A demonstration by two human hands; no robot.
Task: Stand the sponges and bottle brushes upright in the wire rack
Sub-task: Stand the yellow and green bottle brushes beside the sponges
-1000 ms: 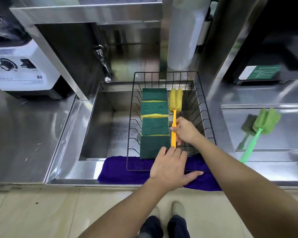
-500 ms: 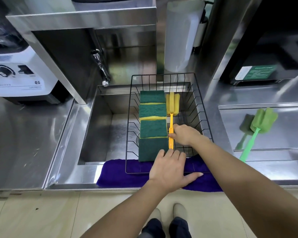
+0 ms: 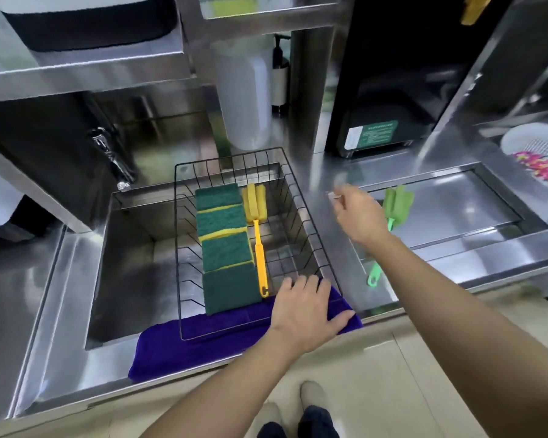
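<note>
A black wire rack sits over the sink with its front on a purple cloth. Several green and yellow sponges stand in a row along its left half. A yellow bottle brush lies beside them inside the rack, foam head at the far end. My left hand rests flat on the rack's front right corner and the cloth. My right hand hovers empty over the counter right of the rack, fingers apart, close to a green bottle brush lying in the shallow steel tray.
The sink basin lies under and left of the rack, with a tap at its back left. A white container stands behind the rack. A white colander sits far right. Steel shelves hang overhead.
My right hand let go of the yellow brush's handle and moved right and up toward the green brush. The yellow brush stays in the rack. My view shifted right.
</note>
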